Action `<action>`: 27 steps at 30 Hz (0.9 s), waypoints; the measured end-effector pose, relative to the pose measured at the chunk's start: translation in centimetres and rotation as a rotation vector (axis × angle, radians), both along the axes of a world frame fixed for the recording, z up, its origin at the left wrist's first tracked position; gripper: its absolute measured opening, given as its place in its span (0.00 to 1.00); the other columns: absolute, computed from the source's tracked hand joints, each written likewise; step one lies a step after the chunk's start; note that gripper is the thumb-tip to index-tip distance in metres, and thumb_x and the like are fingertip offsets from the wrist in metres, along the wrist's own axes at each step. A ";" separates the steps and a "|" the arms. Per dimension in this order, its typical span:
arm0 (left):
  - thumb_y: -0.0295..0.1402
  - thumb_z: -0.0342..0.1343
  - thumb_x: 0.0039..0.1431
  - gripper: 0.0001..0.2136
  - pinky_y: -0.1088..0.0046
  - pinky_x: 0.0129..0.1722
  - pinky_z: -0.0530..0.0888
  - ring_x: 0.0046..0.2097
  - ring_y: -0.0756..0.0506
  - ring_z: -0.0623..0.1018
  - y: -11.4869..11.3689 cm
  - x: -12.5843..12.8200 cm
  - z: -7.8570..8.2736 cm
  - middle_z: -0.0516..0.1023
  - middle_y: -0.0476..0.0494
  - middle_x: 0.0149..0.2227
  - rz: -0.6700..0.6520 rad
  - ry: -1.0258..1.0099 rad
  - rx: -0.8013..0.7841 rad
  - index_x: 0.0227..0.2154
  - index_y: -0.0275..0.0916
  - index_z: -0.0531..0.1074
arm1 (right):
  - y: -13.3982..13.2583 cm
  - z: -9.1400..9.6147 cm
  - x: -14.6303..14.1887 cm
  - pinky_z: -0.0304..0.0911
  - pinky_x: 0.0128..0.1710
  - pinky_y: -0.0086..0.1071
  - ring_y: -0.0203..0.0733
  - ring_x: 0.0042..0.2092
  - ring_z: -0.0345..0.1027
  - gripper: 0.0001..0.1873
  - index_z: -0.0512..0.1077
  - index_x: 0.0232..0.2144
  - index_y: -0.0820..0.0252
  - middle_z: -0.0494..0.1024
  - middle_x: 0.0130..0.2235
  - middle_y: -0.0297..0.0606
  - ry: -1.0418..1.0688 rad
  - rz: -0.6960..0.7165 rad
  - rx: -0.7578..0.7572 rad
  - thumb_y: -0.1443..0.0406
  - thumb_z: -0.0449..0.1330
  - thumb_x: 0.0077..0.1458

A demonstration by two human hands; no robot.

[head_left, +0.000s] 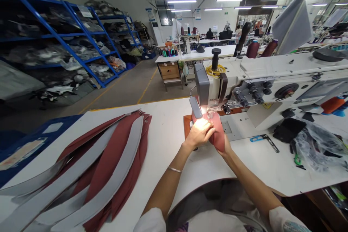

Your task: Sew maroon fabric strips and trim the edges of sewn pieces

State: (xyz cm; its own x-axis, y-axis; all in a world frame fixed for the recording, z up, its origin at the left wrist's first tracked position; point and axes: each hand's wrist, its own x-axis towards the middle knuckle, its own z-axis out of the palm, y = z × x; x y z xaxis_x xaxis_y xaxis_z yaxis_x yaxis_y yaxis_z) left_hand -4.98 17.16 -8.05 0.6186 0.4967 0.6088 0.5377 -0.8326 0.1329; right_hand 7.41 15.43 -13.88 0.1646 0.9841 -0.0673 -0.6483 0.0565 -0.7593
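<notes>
A dark-red fabric piece (218, 136) lies beneath the presser foot (210, 114) of a white sewing machine (228, 83), brightly lit by its lamp. My left hand (199, 133) is closed on the left edge of the fabric, fingertips close to the foot. At the near right end, my right hand (226, 147) grips the same piece; most of its fingers are hidden behind the cloth. To the left, a pile of curved dark-red fabric strips (108, 152) with grey backing is spread on the white table (165, 127).
Thread snips (264, 140) with a blue handle lie right of the machine bed. Beyond them are a clear plastic bag (315, 148), a black pouch (289, 129) and orange thread (332, 105). Blue shelving (81, 32) stands at the back left. People work in the far background.
</notes>
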 end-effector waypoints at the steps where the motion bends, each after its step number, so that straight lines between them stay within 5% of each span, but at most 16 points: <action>1: 0.36 0.46 0.66 0.11 0.64 0.45 0.71 0.41 0.44 0.73 0.1 0.0 0.0 0.77 0.41 0.39 -0.003 0.004 -0.001 0.40 0.37 0.72 | -0.2 -0.1 0.2 0.69 0.43 0.32 0.39 0.47 0.71 0.08 0.75 0.33 0.56 0.78 0.37 0.37 0.036 0.024 0.010 0.61 0.57 0.54; 7: 0.36 0.43 0.67 0.13 0.64 0.44 0.71 0.40 0.43 0.74 0.4 -0.2 0.0 0.76 0.40 0.38 0.008 0.026 -0.003 0.40 0.38 0.72 | -0.4 -0.4 0.5 0.71 0.44 0.36 0.43 0.42 0.73 0.12 0.76 0.35 0.58 0.79 0.39 0.37 0.129 -0.012 -0.025 0.64 0.64 0.45; 14: 0.32 0.42 0.66 0.14 0.64 0.42 0.71 0.39 0.43 0.74 0.7 -0.4 -0.1 0.77 0.40 0.36 -0.027 0.083 0.044 0.36 0.37 0.73 | -0.5 0.8 0.4 0.67 0.26 0.26 0.34 0.29 0.68 0.12 0.73 0.34 0.56 0.77 0.33 0.31 0.065 0.124 0.057 0.61 0.66 0.46; 27: 0.34 0.46 0.65 0.10 0.65 0.44 0.69 0.43 0.44 0.75 1.1 -0.5 -1.4 0.77 0.42 0.40 0.068 -0.006 0.077 0.40 0.39 0.72 | 0.3 0.2 1.2 0.67 0.29 0.25 0.31 0.27 0.66 0.11 0.71 0.32 0.59 0.75 0.29 0.31 -0.003 0.151 0.108 0.65 0.67 0.44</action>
State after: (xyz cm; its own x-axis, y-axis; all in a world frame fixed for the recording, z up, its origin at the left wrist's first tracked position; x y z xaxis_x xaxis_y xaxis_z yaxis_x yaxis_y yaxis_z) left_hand -5.45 18.30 -9.46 0.5808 0.4894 0.6505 0.5929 -0.8019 0.0738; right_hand 8.60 15.76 -13.66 0.0144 0.9991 0.0402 -0.6536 0.0398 -0.7558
